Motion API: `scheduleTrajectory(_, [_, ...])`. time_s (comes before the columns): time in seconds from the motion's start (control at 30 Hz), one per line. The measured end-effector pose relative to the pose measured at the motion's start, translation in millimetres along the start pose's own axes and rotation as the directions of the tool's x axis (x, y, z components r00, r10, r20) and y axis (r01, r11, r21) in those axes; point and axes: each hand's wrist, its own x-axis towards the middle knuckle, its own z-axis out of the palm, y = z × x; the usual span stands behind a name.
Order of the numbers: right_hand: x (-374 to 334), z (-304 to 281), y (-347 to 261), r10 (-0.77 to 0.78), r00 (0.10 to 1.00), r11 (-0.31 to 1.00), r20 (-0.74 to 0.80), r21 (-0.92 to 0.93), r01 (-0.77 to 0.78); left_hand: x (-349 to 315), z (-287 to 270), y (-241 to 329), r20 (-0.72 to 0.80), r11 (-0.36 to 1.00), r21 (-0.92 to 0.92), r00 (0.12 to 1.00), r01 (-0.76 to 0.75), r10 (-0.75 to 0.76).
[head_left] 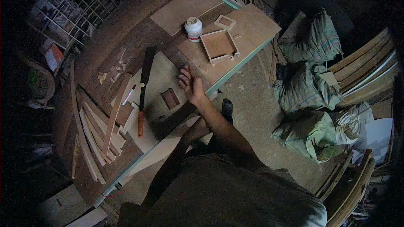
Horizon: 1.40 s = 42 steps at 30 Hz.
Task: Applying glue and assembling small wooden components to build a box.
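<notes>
My right hand (192, 86) hovers over the near edge of the workbench (94, 143), palm partly turned up and fingers loosely apart, with nothing in it. Just to its left a small dark brown rectangular block (170, 98) lies on a pale board (159, 75). Farther left is a handsaw (145, 73) with a dark blade and an orange-red handle. Beyond the hand, a shallow wooden tray (219, 45) with raised rims sits beside a white plastic jar (193, 28). A small wooden frame (225, 22) lies behind the tray. My left hand does not show.
Thin wooden strips (90, 143) fan out on the left of the bench, near a pen (128, 96) and small offcuts (115, 75). Stuffed woven sacks (309, 86) stand on the floor at right, with curved wood pieces (364, 59) behind. A metal grid (88, 6) rises beyond the bench.
</notes>
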Motion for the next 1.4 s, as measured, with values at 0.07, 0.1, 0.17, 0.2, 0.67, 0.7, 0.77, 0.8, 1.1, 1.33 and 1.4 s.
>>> scheduleTrajectory(0.07, [-8, 10, 19, 0.025, 1.000, 1.000, -0.005, -0.017, -0.025, -19, -14, -5, 0.034, 0.992, -0.013, 0.991, -0.129, 0.129])
scheduleTrajectory(0.1, [-12, 14, 26, 0.029, 1.000, 1.000, -0.003, 0.001, -0.029, -29, -21, -5, 0.022, 0.998, 0.010, 0.998, -0.055, 0.055])
scheduleTrajectory(0.17, [-21, 22, 37, 0.022, 1.000, 0.999, 0.003, 0.029, -0.022, -45, -25, -4, -0.076, 0.996, -0.014, 0.993, 0.091, -0.092])
scheduleTrajectory(0.2, [-24, 27, 40, 0.003, 0.999, 1.000, -0.042, 0.028, -0.002, -50, -22, -2, -0.040, 0.999, -0.029, 0.999, 0.026, -0.027])
scheduleTrajectory(0.67, [-24, 81, 32, -0.031, 0.987, 0.999, 0.159, -0.019, 0.035, -34, -2, 8, 0.044, 0.959, 0.180, 0.975, -0.220, 0.216])
scheduleTrajectory(0.7, [-21, 84, 32, -0.011, 0.995, 1.000, 0.097, -0.021, 0.013, -21, 6, 3, 0.142, 0.966, 0.055, 0.960, -0.252, 0.242])
scheduleTrajectory(0.77, [-18, 89, 30, 0.011, 0.986, 1.000, 0.168, 0.002, -0.012, 10, 21, -4, 0.256, 0.942, -0.232, 0.919, -0.241, 0.298])
scheduleTrajectory(0.8, [-16, 92, 28, -0.014, 0.994, 1.000, 0.108, 0.013, 0.013, 25, 21, -5, 0.307, 0.950, -0.303, 0.935, -0.080, 0.177])
scheduleTrajectory(1.1, [-4, 59, 20, 0.015, 0.986, 0.979, 0.166, -0.202, 0.019, -45, -46, -22, -0.228, 0.964, -0.010, 0.939, -0.267, 0.257])
scheduleTrajectory(1.33, [51, -122, 9, -0.115, 0.992, 0.931, 0.046, -0.344, 0.124, -117, -99, -67, -0.626, 0.968, -0.098, 0.770, -0.231, 0.120])
scheduleTrajectory(1.4, [74, -158, 38, -0.237, 0.946, 0.902, 0.222, -0.311, 0.298, -123, -95, -67, -0.649, 0.939, -0.221, 0.758, -0.264, 0.060])
